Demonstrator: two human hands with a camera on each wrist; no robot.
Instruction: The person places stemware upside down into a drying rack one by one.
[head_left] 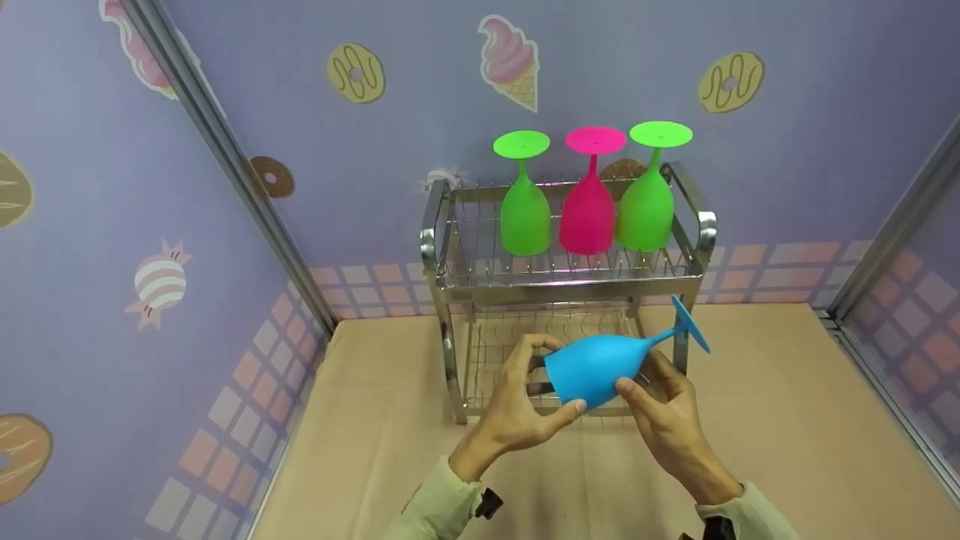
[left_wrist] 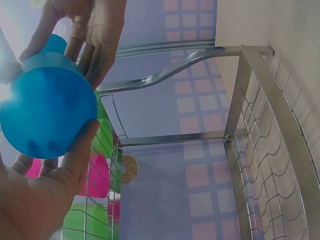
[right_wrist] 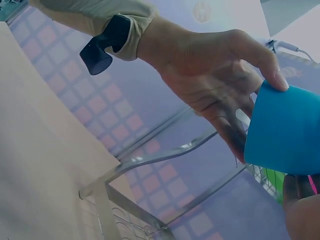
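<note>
A blue plastic goblet [head_left: 600, 364] is held in the air in front of the rack, lying on its side with its mouth to the left and its foot to the upper right. My left hand [head_left: 510, 412] grips it at the rim end, thumb on the near side. Around the bowl near the stem, my right hand [head_left: 667, 412] holds the other end. Looking into the mouth, the left wrist view shows the inside of the blue bowl [left_wrist: 47, 112]. The right wrist view catches its outer wall [right_wrist: 285, 132] between both hands.
Behind the hands stands a two-tier metal rack [head_left: 570, 289]. On its upper tier a green goblet [head_left: 525, 217], a pink goblet [head_left: 587, 217] and another green goblet [head_left: 646, 214] stand upside down in a row. A beige cloth [head_left: 375, 405] covers the table, with patterned walls [head_left: 420, 75] around it.
</note>
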